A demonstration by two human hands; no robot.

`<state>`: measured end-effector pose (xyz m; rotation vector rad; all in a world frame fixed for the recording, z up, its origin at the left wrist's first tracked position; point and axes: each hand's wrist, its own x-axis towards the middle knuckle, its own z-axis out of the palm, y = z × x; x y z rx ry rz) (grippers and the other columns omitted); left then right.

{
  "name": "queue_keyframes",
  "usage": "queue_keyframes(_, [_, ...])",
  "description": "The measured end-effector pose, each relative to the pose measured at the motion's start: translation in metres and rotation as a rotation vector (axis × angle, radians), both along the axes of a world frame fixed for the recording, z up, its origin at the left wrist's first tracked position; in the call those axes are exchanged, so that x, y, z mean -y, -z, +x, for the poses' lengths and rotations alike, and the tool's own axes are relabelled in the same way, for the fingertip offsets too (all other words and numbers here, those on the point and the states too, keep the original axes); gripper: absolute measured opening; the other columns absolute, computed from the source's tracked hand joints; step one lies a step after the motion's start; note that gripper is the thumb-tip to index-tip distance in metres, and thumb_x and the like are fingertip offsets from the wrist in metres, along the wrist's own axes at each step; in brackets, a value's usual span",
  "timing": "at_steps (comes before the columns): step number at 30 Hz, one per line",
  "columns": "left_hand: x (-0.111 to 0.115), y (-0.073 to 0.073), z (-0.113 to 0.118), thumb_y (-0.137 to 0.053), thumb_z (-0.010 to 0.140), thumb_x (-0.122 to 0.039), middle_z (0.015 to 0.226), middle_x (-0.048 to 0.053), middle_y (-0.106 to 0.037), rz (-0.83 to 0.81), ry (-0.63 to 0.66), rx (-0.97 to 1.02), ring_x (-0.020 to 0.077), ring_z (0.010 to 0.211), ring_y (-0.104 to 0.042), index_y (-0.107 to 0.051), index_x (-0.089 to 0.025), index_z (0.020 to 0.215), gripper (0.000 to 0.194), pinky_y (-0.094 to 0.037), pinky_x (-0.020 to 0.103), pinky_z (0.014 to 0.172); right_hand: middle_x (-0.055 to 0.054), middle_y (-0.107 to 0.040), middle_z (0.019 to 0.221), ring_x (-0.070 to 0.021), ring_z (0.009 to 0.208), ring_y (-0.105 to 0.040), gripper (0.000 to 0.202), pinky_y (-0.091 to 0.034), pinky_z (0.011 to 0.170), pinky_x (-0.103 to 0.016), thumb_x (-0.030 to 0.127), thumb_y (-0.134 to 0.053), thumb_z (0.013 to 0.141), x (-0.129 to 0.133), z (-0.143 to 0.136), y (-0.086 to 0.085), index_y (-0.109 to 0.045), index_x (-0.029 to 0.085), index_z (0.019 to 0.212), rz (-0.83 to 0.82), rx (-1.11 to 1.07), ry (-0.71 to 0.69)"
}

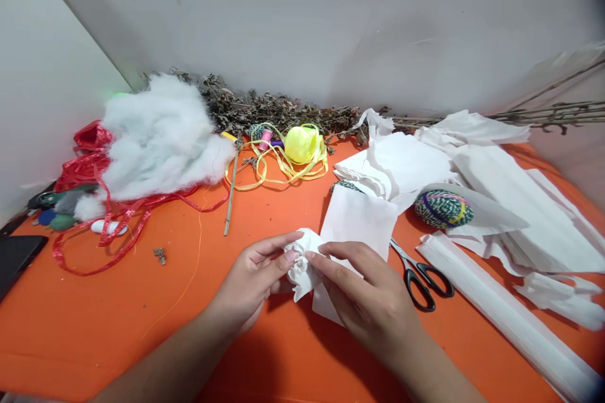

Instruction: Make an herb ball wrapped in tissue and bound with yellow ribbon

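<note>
My left hand [253, 277] and my right hand [366, 289] meet above the table, both closed on one small bunched piece of white crepe paper [304, 264]. The left thumb presses into its gathered folds, and the right fingertips pinch it from the other side. Whatever lies inside the crumpled paper is hidden. Under my right hand a flat white paper sheet [362, 220] lies on the table. Black-handled scissors [420, 277] rest just right of that hand, partly tucked beneath the papers.
White fiber stuffing [161, 138] and red ribbon [137, 236] are at the left. Yellow ribbon [302, 145] lies in the middle, near a dry stick [231, 192]. Dried stems [278, 110] line the wall. At right are a yarn ball [442, 208], white papers [529, 201] and a crepe roll [505, 308].
</note>
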<state>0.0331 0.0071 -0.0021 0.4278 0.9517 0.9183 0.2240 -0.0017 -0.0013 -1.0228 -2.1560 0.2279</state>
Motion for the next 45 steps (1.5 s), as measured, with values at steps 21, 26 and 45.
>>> queue_keyframes(21, [-0.002,0.009,0.001,-0.076,0.077,-0.019,0.083,0.002,-0.068,-0.086,-0.071,0.09,0.0123,0.071,-0.065,-0.064,-0.019,0.093,0.02,-0.054,0.023,0.067,-0.018,-0.071,0.111,-0.0285,0.098,-0.067,0.027,-0.062,0.079,-0.042,0.017,-0.06,0.092,0.0,-0.01,0.0,-0.066,0.01,0.118,0.189,0.287,-0.025])
queue_keyframes(26, [-0.004,0.007,0.0,-0.072,0.081,-0.032,0.081,0.002,-0.066,-0.093,-0.046,0.059,0.0127,0.069,-0.062,-0.066,-0.017,0.09,0.018,-0.052,0.023,0.063,-0.017,-0.07,0.114,-0.0269,0.1,-0.065,0.032,-0.061,0.081,-0.041,0.008,-0.05,0.093,-0.002,-0.006,0.0,-0.065,0.011,0.121,0.135,0.267,-0.057])
queue_keyframes(45, [0.004,0.007,0.001,-0.085,0.07,-0.022,0.13,0.006,-0.061,0.261,0.129,-0.107,0.0157,0.094,-0.066,-0.066,-0.019,0.089,0.027,-0.054,0.028,0.083,-0.007,-0.067,0.096,-0.0191,0.09,-0.063,0.024,-0.053,0.075,-0.033,0.01,-0.057,0.091,-0.001,-0.004,-0.013,-0.074,0.024,0.101,-0.339,-0.26,-0.053])
